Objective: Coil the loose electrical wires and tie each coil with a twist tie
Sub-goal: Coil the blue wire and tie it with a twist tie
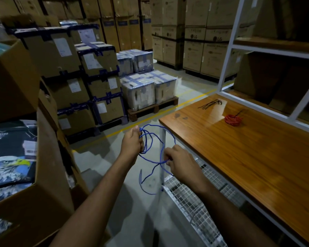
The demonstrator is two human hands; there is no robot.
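Meanwhile, both hands' fingers curled round the blue wire [151, 150], just off the wooden table [257, 157] edge.

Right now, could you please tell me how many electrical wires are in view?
2: a blue wire held in both hands off the table's left end, and a coiled red wire lying on the wooden table.

The left hand [132, 139] covers the stretch of blue wire [151, 150] gathered in its palm, the right hand [179, 163] hides the strand it pinches, both forearms run off the bottom edge, and the black ties [210, 104] beyond the right hand are too small to count.
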